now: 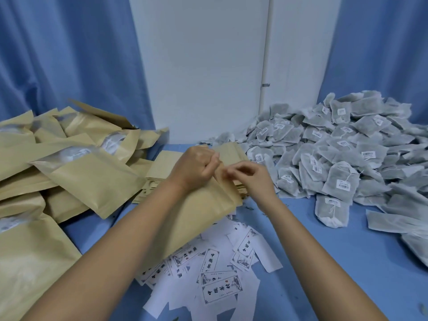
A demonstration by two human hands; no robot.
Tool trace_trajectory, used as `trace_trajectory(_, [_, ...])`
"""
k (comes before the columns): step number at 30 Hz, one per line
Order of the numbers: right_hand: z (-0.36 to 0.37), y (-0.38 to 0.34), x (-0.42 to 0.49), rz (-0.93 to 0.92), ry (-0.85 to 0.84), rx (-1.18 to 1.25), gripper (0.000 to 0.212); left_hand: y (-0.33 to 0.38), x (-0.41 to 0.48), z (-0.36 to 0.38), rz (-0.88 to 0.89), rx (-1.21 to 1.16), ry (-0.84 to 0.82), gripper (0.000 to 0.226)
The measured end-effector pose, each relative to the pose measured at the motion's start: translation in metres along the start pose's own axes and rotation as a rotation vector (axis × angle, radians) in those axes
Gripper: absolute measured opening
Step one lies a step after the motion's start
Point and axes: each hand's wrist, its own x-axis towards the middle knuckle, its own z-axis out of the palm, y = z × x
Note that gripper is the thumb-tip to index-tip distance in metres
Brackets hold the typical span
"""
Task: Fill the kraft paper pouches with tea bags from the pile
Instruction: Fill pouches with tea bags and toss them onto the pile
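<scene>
Head view: your left hand (196, 166) has its fingers curled on the top edge of a pouch (201, 218). Your right hand (252, 179) pinches that same edge just beside it. The pouch slopes from the stack (162, 163) of flat ones toward you, over the loose labels (222, 288). Neither hand holds a tea bag, and the pile (335, 158) lies near on your right.

If you pull unevenly, the paper mouth may tear or stay stuck. If one hand lets go to reach for bags, the mouth will likely fall closed. The pouch's lower end could drag labels about. Strings in the pile may tangle and bring extra bags.

The table (335, 262) is covered in blue, with a heap (92, 179) of pouches at the left. Blue curtains (58, 54) flank a white wall (196, 66).
</scene>
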Motion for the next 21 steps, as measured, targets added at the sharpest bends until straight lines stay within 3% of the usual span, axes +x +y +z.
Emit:
trace_trajectory(1, [-0.004,0.004,0.001,-0.006,0.14,0.011,0.005,0.0,0.001,-0.001,0.011,0.0,0.038,0.047])
trace_trajectory(2, [-0.007,0.005,-0.001,0.052,0.171,-0.021,0.009,0.001,0.003,-0.001,0.019,0.003,0.066,0.047])
trace_trajectory(5, [0.004,0.005,0.0,0.442,-0.149,0.298,0.033,0.004,0.009,0.005,0.047,0.07,0.061,0.044])
trace_trajectory(8, [0.014,-0.007,0.006,0.566,-0.23,0.615,0.03,0.01,0.006,0.022,0.128,0.15,-0.078,0.041])
trace_trajectory(12, [0.014,-0.015,0.008,0.755,-0.27,0.749,0.034,0.018,0.001,0.037,0.239,0.137,-0.22,0.039])
trace_trajectory(16, [0.005,-0.003,0.014,0.724,-0.042,0.817,0.051,0.035,-0.001,0.048,0.441,0.082,-0.298,0.041])
trace_trajectory(18, [0.0,-0.005,0.018,0.723,-0.117,0.858,0.068,0.037,0.0,0.046,0.529,0.063,-0.322,0.037])
trace_trajectory(21, [-0.004,-0.015,0.022,0.658,-0.285,0.752,0.051,0.03,-0.001,0.039,0.513,0.033,-0.357,0.032])
